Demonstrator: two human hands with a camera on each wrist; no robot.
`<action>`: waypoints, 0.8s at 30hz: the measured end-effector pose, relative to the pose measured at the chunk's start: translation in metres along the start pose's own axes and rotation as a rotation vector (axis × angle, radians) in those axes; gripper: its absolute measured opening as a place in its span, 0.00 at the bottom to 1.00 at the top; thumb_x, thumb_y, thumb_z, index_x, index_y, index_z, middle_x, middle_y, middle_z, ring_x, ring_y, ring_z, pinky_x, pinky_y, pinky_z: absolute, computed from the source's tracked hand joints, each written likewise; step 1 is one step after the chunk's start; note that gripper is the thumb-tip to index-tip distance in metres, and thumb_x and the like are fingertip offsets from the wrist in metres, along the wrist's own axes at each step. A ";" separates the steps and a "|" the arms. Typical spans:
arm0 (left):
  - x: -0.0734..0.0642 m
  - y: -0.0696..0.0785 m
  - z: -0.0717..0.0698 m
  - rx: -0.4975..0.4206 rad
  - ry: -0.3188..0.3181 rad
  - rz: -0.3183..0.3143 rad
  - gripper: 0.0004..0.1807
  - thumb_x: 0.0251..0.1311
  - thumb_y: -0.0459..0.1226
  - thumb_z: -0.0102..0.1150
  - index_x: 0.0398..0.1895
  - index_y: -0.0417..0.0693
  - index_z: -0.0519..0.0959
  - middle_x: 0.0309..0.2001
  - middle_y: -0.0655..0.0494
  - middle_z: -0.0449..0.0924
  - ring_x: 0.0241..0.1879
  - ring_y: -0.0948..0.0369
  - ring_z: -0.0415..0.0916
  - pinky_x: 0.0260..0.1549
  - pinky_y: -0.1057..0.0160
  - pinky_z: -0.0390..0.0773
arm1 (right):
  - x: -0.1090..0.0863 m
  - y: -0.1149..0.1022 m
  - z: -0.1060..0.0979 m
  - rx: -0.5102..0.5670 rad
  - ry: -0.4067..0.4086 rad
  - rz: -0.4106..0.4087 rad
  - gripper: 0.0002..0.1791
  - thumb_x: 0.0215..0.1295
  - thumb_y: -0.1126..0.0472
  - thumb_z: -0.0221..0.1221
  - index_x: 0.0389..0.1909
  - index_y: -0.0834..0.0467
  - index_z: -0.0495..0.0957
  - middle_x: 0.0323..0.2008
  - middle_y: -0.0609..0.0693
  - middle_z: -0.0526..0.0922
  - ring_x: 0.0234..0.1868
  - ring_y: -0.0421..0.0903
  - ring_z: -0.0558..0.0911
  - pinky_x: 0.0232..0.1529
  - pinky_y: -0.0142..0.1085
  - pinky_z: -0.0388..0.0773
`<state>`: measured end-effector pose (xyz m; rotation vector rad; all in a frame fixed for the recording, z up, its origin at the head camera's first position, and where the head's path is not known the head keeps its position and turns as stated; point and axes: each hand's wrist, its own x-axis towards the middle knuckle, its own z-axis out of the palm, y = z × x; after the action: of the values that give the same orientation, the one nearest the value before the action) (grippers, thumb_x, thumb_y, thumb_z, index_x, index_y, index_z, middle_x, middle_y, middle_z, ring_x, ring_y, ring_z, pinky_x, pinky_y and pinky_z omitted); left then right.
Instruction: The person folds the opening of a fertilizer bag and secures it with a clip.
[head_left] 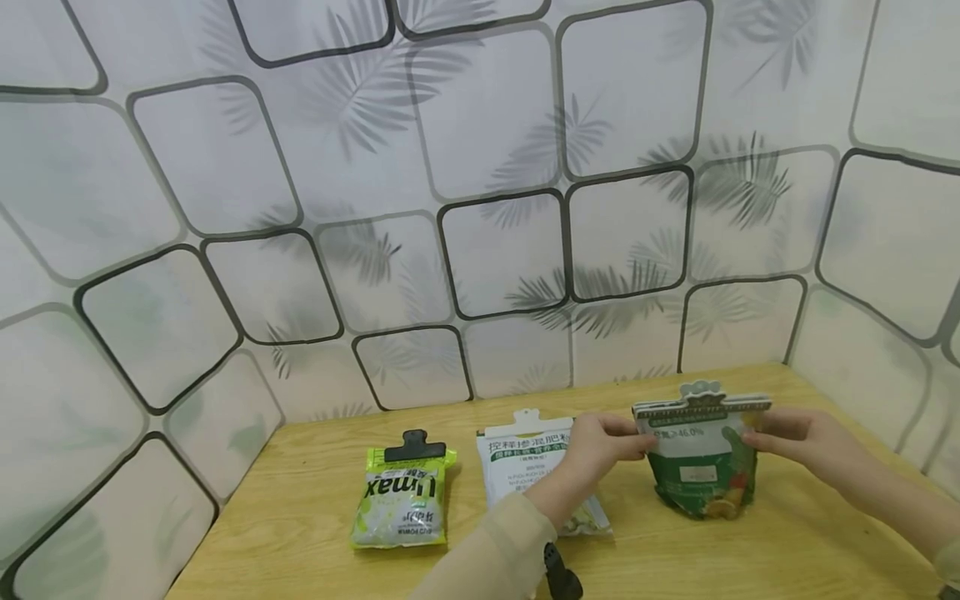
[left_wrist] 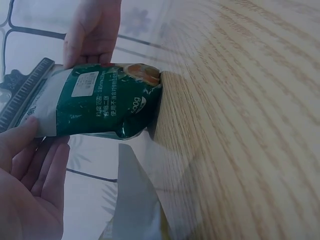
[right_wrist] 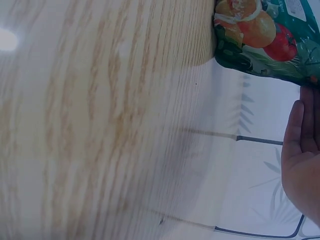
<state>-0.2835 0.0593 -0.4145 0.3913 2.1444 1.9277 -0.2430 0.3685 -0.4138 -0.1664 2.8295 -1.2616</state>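
A green and white fertilizer bag [head_left: 701, 475] is held upright between both hands, its lower end at the tabletop. A grey clip [head_left: 703, 403] spans the bag's top edge. My left hand [head_left: 592, 450] pinches the bag's left side just below the clip, with the thumb [left_wrist: 31, 125] on the printed front. On the opposite side, my right hand [head_left: 802, 435] pinches the right edge. Pictured fruit and a tomato [right_wrist: 281, 44] show on the bag in the right wrist view, where part of the right hand [right_wrist: 302, 155] is cut off by the frame.
A white bag [head_left: 517, 467] with a white clip lies left of the held bag, partly behind the left forearm. Further left lies a yellow-green bag [head_left: 401, 508] with a black clip [head_left: 415, 447]. Patterned wall covering [head_left: 502, 250] borders the wooden table [head_left: 300, 500].
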 end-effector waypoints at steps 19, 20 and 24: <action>0.001 0.002 0.000 0.004 0.031 0.015 0.06 0.64 0.33 0.74 0.39 0.38 0.92 0.40 0.51 0.93 0.35 0.50 0.93 0.42 0.62 0.92 | 0.000 -0.006 0.007 -0.006 0.045 -0.015 0.23 0.81 0.52 0.59 0.53 0.72 0.83 0.50 0.61 0.91 0.38 0.29 0.83 0.49 0.51 0.87; 0.001 0.002 0.000 0.004 0.033 0.014 0.06 0.64 0.33 0.74 0.39 0.37 0.92 0.39 0.51 0.93 0.35 0.50 0.93 0.41 0.62 0.92 | 0.000 -0.006 0.007 0.000 0.043 -0.021 0.22 0.81 0.52 0.59 0.52 0.70 0.84 0.48 0.56 0.91 0.38 0.29 0.83 0.47 0.47 0.87; 0.001 0.003 0.000 0.014 0.036 0.015 0.06 0.64 0.33 0.74 0.39 0.38 0.92 0.38 0.50 0.93 0.34 0.50 0.92 0.39 0.62 0.92 | 0.001 -0.007 0.007 0.009 0.025 -0.024 0.20 0.82 0.53 0.58 0.50 0.69 0.85 0.45 0.46 0.91 0.38 0.30 0.82 0.43 0.40 0.84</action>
<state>-0.2842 0.0601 -0.4120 0.3795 2.1849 1.9432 -0.2426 0.3588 -0.4133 -0.1862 2.8506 -1.2902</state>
